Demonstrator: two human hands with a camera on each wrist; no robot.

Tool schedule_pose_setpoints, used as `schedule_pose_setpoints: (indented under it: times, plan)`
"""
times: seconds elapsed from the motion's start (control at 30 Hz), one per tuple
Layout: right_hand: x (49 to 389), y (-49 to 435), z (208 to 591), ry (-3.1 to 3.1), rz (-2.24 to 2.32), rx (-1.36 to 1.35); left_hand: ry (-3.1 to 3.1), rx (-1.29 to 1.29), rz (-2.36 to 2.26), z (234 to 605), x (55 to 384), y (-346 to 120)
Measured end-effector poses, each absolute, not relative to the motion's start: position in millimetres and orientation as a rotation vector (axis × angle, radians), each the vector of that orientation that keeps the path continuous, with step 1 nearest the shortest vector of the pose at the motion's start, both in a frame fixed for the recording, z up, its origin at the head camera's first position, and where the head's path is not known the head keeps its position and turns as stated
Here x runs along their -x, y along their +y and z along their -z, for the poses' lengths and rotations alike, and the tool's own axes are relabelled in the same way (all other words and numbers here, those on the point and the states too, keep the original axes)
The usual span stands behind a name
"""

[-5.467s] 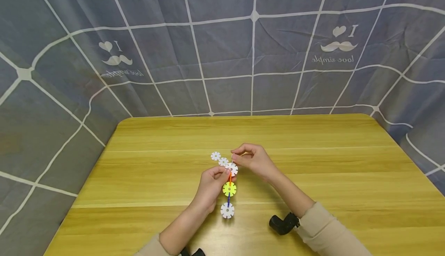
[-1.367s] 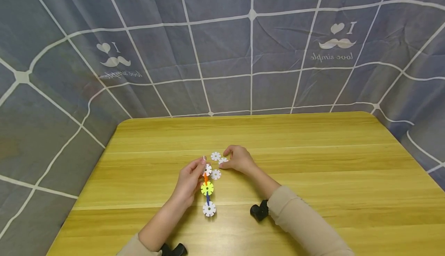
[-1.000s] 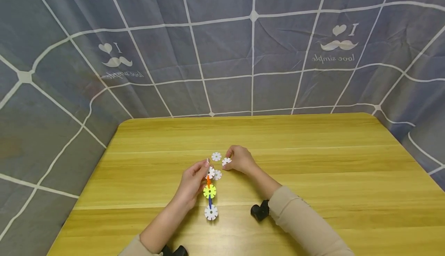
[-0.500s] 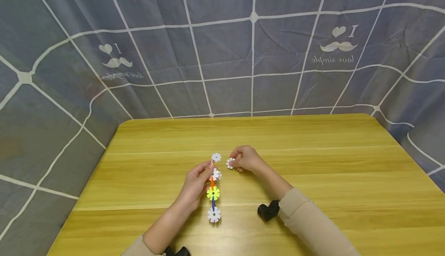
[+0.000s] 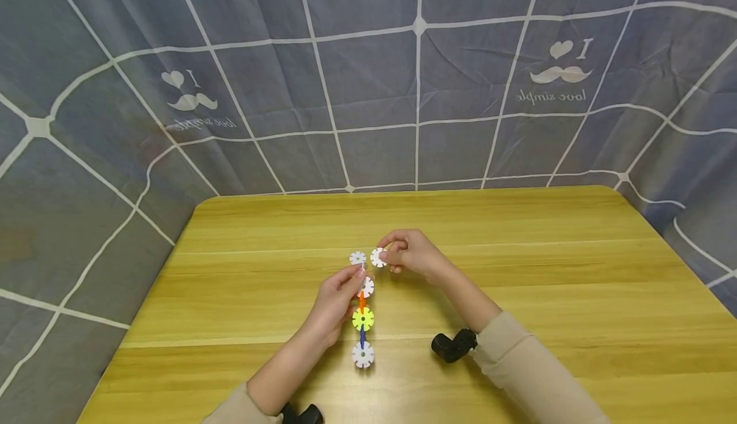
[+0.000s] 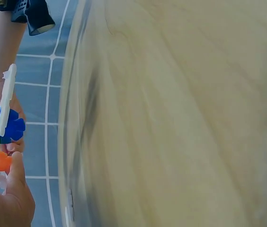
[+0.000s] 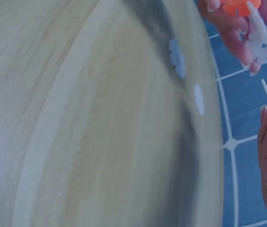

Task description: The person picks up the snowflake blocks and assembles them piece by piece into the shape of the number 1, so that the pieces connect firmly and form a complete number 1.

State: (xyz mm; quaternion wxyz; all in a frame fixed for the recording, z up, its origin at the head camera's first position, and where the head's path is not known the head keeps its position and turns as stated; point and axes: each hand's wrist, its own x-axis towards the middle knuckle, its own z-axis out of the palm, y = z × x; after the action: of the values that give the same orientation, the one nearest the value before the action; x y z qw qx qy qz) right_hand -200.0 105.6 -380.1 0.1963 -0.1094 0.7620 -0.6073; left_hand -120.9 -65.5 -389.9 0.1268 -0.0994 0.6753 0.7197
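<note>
My left hand (image 5: 334, 306) grips the upper part of a chain of notched interlocking discs. From the lower end, the chain has a white disc (image 5: 363, 354), an edge-on blue disc (image 6: 3, 124), a yellow disc (image 5: 363, 319), an edge-on orange disc (image 5: 362, 301) and another white disc (image 5: 365, 287). A further whitish disc (image 5: 363, 266) stands edge-on at the left fingertips. Just up and right of the chain, my right hand (image 5: 416, 258) pinches a loose white disc (image 5: 377, 258), apart from the chain.
One white disc (image 5: 357, 258) lies flat on the wooden table (image 5: 518, 232) beyond the left fingertips. The right wrist view has two discs on the table, a nearer one (image 7: 177, 58) and a farther one (image 7: 199, 99). Black wrist cameras (image 5: 453, 346) sit on both forearms. A grey curtain (image 5: 374, 91) hangs behind.
My right hand left the chain's top, picked a white disc off the table and lifted it. My left hand first went left with the chain, then back right toward it.
</note>
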Motion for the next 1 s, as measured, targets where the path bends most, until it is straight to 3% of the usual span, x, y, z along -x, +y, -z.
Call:
schedule_pose_setpoints:
  times: [1.0]
  plan:
    - [186.8, 113.1, 348.5, 1.968, 1.655, 0.567, 2.011, -0.07, -2.094, 383.6, 108.3, -57.6]
